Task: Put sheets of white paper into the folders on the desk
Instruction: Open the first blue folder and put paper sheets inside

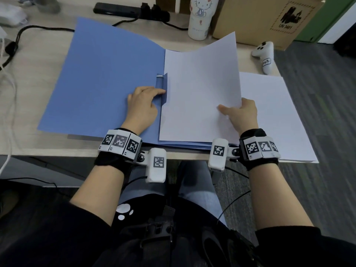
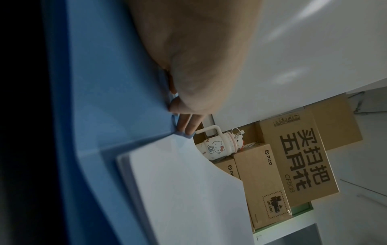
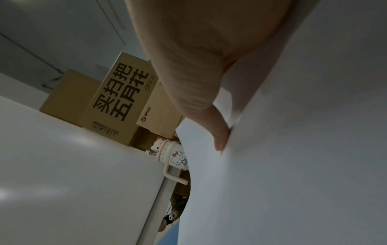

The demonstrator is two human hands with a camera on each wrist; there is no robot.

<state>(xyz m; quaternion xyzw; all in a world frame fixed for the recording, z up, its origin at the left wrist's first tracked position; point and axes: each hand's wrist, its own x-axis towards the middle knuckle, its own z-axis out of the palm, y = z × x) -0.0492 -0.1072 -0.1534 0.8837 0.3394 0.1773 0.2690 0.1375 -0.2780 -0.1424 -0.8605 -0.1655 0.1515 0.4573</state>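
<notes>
At the near bench edge, right hand (image 1: 243, 114) pinches the top white sheet (image 1: 200, 87) at its right edge, thumb on top, fingers under; left hand (image 1: 143, 106) lies on the open blue folder (image 1: 107, 78), fingers extended at the spine clip (image 1: 160, 83), gripping nothing I can make out. Sheet lies over the folder's right half, far corner curling up, loose paper stack (image 1: 277, 116) just right of it. Paper looks light, floppy and slick, so I'd hold an edge mid-length and slide it flat toward the spine; beyond stand a bottle (image 1: 200, 18) and cardboard boxes (image 1: 265, 18).
</notes>
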